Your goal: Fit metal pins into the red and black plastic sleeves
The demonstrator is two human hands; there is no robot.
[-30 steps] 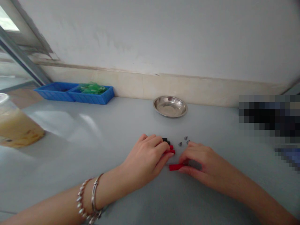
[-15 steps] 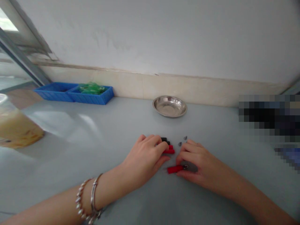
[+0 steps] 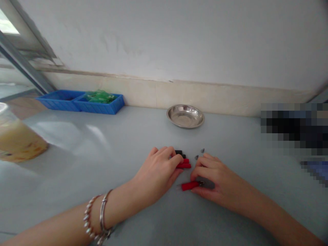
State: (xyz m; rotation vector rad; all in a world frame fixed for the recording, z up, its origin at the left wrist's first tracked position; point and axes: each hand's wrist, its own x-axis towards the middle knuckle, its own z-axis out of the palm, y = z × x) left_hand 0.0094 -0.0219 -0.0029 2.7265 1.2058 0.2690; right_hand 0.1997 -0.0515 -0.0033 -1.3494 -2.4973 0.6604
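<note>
Holds one red tube [image 3: 189,186] between thumb and fingers of the right hand [image 3: 217,177], grip narrow, low over or on the grey table [image 3: 133,133]; cannot tell which. At the right end of that tube, one metal fitting [image 3: 202,183]; at the left end, one clear piece [image 3: 179,187], blurred. Under the fingers of the left hand [image 3: 160,171], four more tubes side by side: two red tubes [image 3: 186,166] nearer, two black tubes [image 3: 179,152] farther off, only the right ends in sight. Touches these with curled left fingers, thumb set lower; cannot tell whether closed on any. In all, three red and two black. Just beyond the right fingers, two small grey cones [image 3: 202,150], near each other but apart. On the left wrist, two bracelets: one beaded strand [image 3: 87,217] and one silvery bangle [image 3: 102,212]. Farther back, one round metal dish [image 3: 185,119] near the wall [image 3: 179,41]. Well to the left, two blue trays [image 3: 102,108] side by side, one green bundle [image 3: 100,97] in the tray nearer the dish; cannot count the pieces in it. At the left edge, one clear container [image 3: 20,140], partly cut off, with pale yellowish contents. At the right, one dark patch [image 3: 294,126], too coarsely pixelated to make out.
</note>
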